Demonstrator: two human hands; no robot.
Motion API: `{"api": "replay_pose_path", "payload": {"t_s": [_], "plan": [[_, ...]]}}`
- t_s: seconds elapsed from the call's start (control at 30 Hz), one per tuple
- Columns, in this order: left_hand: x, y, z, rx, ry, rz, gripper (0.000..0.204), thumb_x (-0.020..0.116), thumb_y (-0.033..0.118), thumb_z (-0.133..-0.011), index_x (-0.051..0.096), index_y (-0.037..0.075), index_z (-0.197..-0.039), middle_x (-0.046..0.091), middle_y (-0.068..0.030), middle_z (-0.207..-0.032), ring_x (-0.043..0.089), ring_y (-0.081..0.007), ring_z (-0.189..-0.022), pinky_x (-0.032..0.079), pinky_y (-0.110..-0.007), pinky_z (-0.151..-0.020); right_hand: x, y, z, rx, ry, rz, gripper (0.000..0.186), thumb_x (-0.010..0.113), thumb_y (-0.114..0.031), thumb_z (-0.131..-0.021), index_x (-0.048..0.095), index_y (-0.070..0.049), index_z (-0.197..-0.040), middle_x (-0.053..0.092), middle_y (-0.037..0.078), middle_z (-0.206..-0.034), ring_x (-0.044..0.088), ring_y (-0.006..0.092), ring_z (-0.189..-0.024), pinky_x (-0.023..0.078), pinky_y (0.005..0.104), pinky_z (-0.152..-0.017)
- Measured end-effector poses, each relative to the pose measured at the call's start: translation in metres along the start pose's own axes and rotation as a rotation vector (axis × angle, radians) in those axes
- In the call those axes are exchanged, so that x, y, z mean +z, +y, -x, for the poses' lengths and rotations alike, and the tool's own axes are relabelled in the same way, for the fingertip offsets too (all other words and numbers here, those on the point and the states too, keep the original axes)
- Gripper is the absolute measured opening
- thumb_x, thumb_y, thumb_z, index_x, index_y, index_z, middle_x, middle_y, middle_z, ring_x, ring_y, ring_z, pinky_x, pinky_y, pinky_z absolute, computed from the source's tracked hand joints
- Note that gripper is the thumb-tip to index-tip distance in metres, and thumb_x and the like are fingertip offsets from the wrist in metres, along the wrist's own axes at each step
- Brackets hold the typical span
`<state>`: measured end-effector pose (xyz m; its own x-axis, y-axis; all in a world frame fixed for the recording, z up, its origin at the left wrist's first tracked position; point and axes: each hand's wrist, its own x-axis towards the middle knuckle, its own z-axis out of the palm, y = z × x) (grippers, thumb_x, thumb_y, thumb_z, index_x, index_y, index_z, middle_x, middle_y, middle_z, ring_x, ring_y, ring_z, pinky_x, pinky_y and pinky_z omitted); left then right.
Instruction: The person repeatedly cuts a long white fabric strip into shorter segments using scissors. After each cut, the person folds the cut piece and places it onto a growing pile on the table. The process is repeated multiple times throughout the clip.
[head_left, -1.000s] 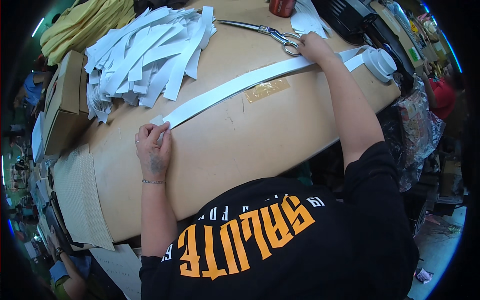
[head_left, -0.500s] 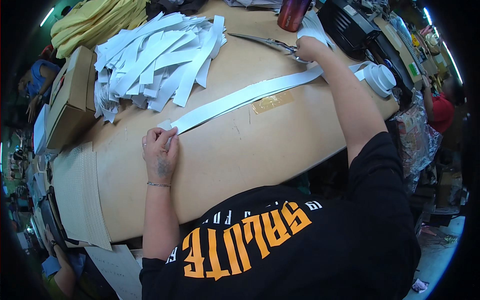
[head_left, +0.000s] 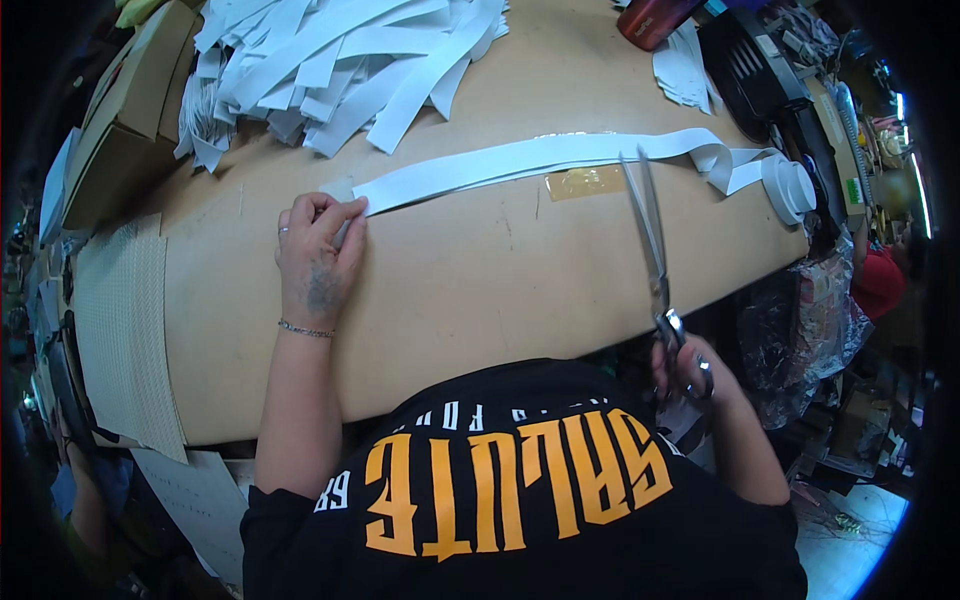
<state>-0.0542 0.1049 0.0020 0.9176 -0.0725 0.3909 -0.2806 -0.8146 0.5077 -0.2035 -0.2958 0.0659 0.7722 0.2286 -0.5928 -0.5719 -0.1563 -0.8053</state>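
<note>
My right fingers point(head_left: 658, 367) are curled round the handles of the scissors point(head_left: 659, 284) at the near edge of the desk point(head_left: 450, 280); the blades stand slightly apart, their tips overlapping the white strip point(head_left: 480, 168) in view. My left fingers point(head_left: 345, 211), drawn together, hold its left end. Rightward it runs toward a white roll point(head_left: 790, 190). Beyond lies a pile of loose strips point(head_left: 330, 62).

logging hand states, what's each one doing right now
Left hand: fingers curled, touching the white strip; grip can't be told.
Right hand: closed, holding the scissors.
</note>
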Motion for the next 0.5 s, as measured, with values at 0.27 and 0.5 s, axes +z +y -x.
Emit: {"api": "replay_pose_path", "payload": {"t_s": [0.27, 0.5], "plan": [[0.000, -0.002, -0.001, 0.002, -0.002, -0.014, 0.013, 0.067, 0.016, -0.079, 0.071, 0.015, -0.091, 0.056, -0.0033, -0.092, 0.053, -0.0236, -0.089, 0.046, -0.036, -0.074, 0.005, -0.045, -0.024, -0.060, 0.337, 0.382, 0.024, 0.070, -0.024, -0.083, 0.057, -0.004, -0.084, 0.053, -0.003, -0.067, 0.052, 0.0071, -0.064, 0.042, 0.0218, -0.059], [0.001, -0.008, -0.001, 0.016, 0.036, -0.021, 0.012, 0.068, 0.017, -0.078, 0.071, 0.016, -0.090, 0.057, -0.0031, -0.092, 0.053, -0.0241, -0.088, 0.047, -0.036, -0.074, -0.044, -0.168, -0.193, -0.239, 0.717, 1.055, 0.048, 0.066, -0.049, -0.074, 0.068, -0.002, -0.086, 0.066, 0.016, -0.080, 0.064, 0.0312, -0.078, 0.049, 0.0370, -0.072]]}}
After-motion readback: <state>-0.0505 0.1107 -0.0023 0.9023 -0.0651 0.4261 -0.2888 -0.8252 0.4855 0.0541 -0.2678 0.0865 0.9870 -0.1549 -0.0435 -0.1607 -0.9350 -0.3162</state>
